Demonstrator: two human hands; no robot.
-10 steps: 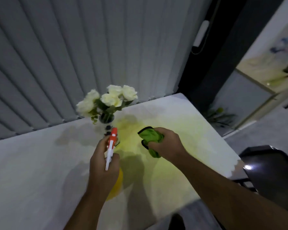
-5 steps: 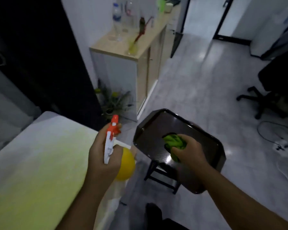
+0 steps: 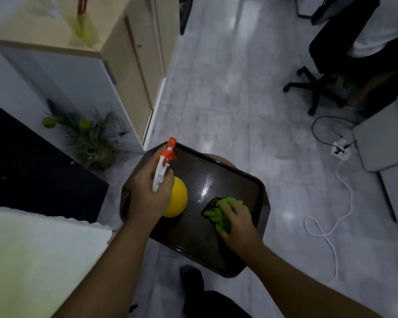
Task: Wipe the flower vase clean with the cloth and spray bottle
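Dark perforated plastic tray (image 3: pixel 228 180) on stool, right of white table (image 3: pixel 32 249). Left hand (image 3: pixel 147 196) grip clamped on yellow spray bottle (image 3: pixel 176 198) neck; light, rigid. Right hand (image 3: pixel 238 218) pins soft green cloth (image 3: pixel 216 213) on tray. Vase not visible.

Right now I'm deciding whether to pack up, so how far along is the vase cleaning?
Apparently at the put-away stage, though the vase is out of view, so its cleanliness can't be checked. In hand: the left hand grips the spray bottle over the dark tray, and the right hand presses the green cloth onto it. Left: letting go of both.
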